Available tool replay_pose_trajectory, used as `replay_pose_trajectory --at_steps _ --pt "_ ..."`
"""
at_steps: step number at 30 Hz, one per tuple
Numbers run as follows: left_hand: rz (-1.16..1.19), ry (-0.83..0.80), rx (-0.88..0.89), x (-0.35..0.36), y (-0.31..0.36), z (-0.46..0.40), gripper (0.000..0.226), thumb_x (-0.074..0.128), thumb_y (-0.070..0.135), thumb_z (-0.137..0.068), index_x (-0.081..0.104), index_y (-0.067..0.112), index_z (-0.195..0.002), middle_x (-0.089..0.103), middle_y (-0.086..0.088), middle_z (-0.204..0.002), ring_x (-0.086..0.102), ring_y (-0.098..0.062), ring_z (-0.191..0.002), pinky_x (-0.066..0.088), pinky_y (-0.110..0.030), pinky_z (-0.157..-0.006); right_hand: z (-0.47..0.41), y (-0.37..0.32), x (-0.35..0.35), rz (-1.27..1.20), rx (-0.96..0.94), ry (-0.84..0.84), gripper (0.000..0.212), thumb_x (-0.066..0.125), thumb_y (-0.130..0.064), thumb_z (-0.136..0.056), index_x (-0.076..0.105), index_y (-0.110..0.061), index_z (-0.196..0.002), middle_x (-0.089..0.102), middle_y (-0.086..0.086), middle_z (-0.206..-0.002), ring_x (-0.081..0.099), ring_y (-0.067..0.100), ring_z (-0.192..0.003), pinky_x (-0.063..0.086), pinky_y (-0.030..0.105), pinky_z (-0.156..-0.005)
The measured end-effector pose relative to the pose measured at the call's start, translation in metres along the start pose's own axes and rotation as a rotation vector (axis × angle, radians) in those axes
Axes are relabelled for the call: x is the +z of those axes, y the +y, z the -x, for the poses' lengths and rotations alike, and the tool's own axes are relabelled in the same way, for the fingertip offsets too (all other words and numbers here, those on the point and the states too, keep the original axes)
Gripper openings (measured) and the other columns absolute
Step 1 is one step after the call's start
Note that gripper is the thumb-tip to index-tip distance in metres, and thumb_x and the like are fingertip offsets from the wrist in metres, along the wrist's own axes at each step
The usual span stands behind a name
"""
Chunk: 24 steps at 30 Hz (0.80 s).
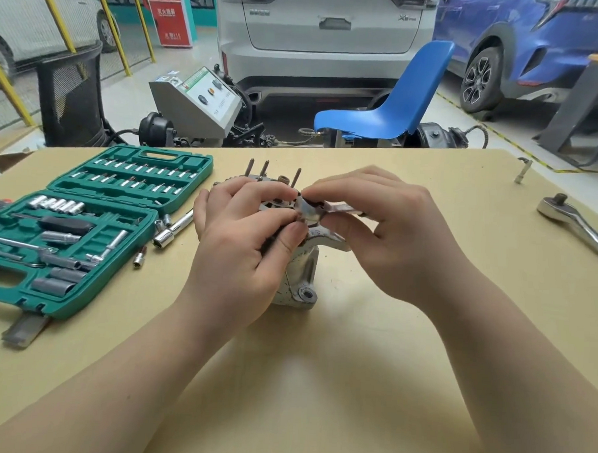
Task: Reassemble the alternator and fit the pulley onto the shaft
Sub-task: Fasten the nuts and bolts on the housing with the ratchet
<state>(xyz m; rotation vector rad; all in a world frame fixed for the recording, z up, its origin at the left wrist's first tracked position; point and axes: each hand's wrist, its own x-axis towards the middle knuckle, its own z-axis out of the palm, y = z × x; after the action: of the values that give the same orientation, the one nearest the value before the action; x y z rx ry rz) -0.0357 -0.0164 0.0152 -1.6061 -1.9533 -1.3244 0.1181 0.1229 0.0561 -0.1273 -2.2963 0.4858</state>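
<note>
The alternator (300,277) stands on the tan table, its silver housing and mounting ear facing me. Three long bolts (264,171) stick up from its far side. My left hand (242,234) wraps around the alternator's upper left side, thumb pressed against the top. My right hand (386,230) pinches a small shiny metal part (310,211) over the top of the alternator, with a thin flat metal piece running under its fingers. Both hands hide most of the alternator's top, and no pulley can be made out.
An open green socket set case (85,230) lies at the left, with loose sockets and an extension bar (172,229) beside it. A ratchet handle (578,225) rests at the right edge, a small adapter (523,170) at the far right. Beyond the table (318,381) stand a blue chair and cars.
</note>
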Motion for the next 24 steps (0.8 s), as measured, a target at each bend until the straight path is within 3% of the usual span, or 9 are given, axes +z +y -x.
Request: replay_pose_trajectory --at_steps 3,6,11,14,17,21,24 --pt "-0.003 -0.007 -0.006 -0.001 0.0 -0.001 0.023 0.063 0.029 -0.104 0.084 0.02 -0.105 0.064 0.013 -0.125 0.048 -0.019 -0.129 0.031 -0.073 -0.112 0.0 0.006 -0.001 0.029 0.03 -0.008 0.033 0.074 -0.014 -0.092 0.072 -0.021 -0.124 0.07 -0.016 -0.11 0.058 0.02 -0.108 0.051 0.039 -0.091" --pt "0.005 -0.01 -0.009 -0.002 -0.001 -0.001 0.022 0.064 0.028 -0.103 0.084 0.02 -0.104 0.064 0.011 -0.126 0.049 -0.019 -0.128 0.03 -0.075 -0.111 0.001 0.016 -0.007 0.033 0.178 -0.015 0.038 0.076 -0.036 -0.089 0.072 -0.024 -0.124 0.07 -0.014 -0.111 0.058 0.017 -0.108 0.05 0.043 -0.093" --pt "0.023 0.019 -0.02 -0.002 -0.002 0.001 0.022 0.068 0.033 -0.101 0.085 0.018 -0.102 0.066 0.006 -0.127 0.05 -0.014 -0.128 0.034 -0.074 -0.111 0.001 0.009 0.001 0.036 0.14 0.016 0.016 0.072 -0.031 -0.092 0.079 -0.017 -0.094 0.067 -0.01 -0.08 0.057 0.02 -0.079 0.049 0.044 -0.071" --pt "0.077 0.084 -0.037 -0.001 -0.001 0.004 0.031 0.075 0.046 -0.094 0.084 0.018 -0.102 0.065 0.007 -0.124 0.051 -0.002 -0.126 0.041 -0.071 -0.108 0.001 0.0 0.0 0.215 0.132 0.076 0.025 0.069 -0.041 -0.093 0.077 -0.021 -0.08 0.064 -0.008 -0.069 0.054 0.019 -0.069 0.048 0.042 -0.06" --pt "0.094 0.126 -0.041 0.001 0.001 0.003 0.029 0.082 0.046 -0.09 0.084 0.018 -0.097 0.066 0.009 -0.117 0.049 0.009 -0.124 0.041 -0.071 -0.108 0.001 -0.009 -0.003 0.398 0.149 0.066 0.037 0.063 -0.052 -0.092 0.074 -0.023 -0.072 0.06 -0.007 -0.062 0.053 0.021 -0.061 0.047 0.038 -0.053" --pt "0.089 0.118 -0.031 0.003 0.0 0.003 0.019 0.083 0.036 -0.092 0.083 0.018 -0.096 0.068 0.009 -0.116 0.052 0.002 -0.124 0.041 -0.071 -0.107 0.002 -0.014 -0.01 0.174 0.209 0.004 0.028 0.074 -0.05 -0.088 0.078 -0.024 -0.079 0.066 -0.009 -0.064 0.059 0.018 -0.061 0.05 0.038 -0.057" --pt "0.087 0.096 -0.026 0.001 -0.001 0.003 0.017 0.081 0.035 -0.093 0.083 0.019 -0.097 0.068 0.008 -0.117 0.051 0.002 -0.125 0.04 -0.07 -0.107 0.0 -0.013 -0.018 -0.059 0.33 -0.083 0.02 0.081 -0.042 -0.084 0.079 -0.028 -0.098 0.071 -0.008 -0.066 0.065 0.013 -0.061 0.051 0.031 -0.057"
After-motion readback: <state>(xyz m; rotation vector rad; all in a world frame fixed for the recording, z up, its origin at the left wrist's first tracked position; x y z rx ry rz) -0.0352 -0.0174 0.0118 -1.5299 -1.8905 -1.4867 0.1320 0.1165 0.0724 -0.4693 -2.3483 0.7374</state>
